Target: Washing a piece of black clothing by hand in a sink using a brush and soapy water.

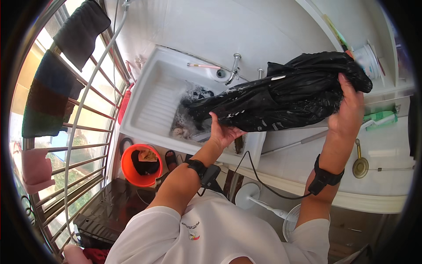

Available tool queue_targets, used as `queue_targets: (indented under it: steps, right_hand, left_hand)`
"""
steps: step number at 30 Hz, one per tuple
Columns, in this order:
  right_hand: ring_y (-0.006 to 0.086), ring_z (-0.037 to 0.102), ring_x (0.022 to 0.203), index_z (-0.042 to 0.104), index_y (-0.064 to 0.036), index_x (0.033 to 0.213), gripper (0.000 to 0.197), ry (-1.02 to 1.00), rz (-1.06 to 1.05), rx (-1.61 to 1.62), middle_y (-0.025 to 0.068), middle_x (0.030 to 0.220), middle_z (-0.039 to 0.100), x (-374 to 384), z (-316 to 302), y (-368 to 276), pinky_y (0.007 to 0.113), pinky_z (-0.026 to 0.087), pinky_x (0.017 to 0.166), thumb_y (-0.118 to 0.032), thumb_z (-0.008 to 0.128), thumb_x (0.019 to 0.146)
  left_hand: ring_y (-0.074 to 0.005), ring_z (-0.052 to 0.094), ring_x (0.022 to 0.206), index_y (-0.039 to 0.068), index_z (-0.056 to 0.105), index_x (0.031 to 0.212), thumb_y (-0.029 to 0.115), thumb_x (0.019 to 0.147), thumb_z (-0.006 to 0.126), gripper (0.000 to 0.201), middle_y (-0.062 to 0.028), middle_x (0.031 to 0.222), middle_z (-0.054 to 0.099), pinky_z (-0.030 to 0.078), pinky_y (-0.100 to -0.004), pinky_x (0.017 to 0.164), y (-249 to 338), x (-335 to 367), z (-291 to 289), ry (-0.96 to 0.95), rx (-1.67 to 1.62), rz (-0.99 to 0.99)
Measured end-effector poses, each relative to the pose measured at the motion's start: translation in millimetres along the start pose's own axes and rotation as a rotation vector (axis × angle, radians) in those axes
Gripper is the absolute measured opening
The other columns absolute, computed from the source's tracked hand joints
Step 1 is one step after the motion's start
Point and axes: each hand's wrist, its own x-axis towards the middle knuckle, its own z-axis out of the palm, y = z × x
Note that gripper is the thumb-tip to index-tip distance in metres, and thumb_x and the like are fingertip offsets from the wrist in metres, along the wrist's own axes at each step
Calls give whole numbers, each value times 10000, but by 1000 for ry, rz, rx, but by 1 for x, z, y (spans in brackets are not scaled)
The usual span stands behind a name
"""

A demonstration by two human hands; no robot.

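A wet black garment [290, 92] with soap suds on it stretches from the sink up to the right. My right hand [350, 105] is closed on its upper right end, raised beyond the sink's right side. Beneath the lower part, my left hand [223, 132] supports the cloth, thumb on the near side and fingers partly hidden under it. The garment's left end hangs into the basin of the white laundry sink [149, 83], where foamy water [182, 116] and other soaked cloth lie. What kind of garment it is, I cannot make out.
A metal faucet [234, 68] rises at the sink's back edge. An orange bucket [127, 165] holding dark cloth stands on the floor at left. A green-and-white brush [380, 119] and a ladle [360, 163] lie on the right. Window bars with drying cloths [83, 33] line the left.
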Motion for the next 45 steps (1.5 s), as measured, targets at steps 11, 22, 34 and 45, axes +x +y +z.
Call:
queue_targets:
  steps: [11,22,34,45]
  right_hand:
    - [302,682,1163,621,33,1311,338,241,-5,-17,169,1271,682,-16,-159,3,435,573,1011,-129,660,1016]
    - [306,717,1045,689,-16,1218,344,-221,338,-581,190,1103,740,-109,-117,360,366,539,928,-14,718,875]
    - [311,647,1211,570,46,1416,622,-718,1014,-245,250,1313,662,-99,-11,453,390,510,987,-284,741,918]
    - [176,686,991,614,35,1351,481,-557,1207,389,74,1128,704,-115,16,405,330,562,938,-8,454,900]
  left_hand:
    - [-332,678,1044,7,561,1231,596,1026,555,624,-149,1109,688,540,-546,1003,151,63,18,131,-176,298]
    - [-169,635,778,44,692,940,185,1020,644,169,-59,866,691,540,-344,734,94,46,19,260,876,430]
    - [-398,729,808,-141,661,980,276,930,635,421,-289,939,720,567,-461,755,41,52,-52,465,2381,419]
    - [-316,715,988,40,623,1315,465,1005,594,527,-180,1130,727,574,-491,915,82,23,-44,200,279,135]
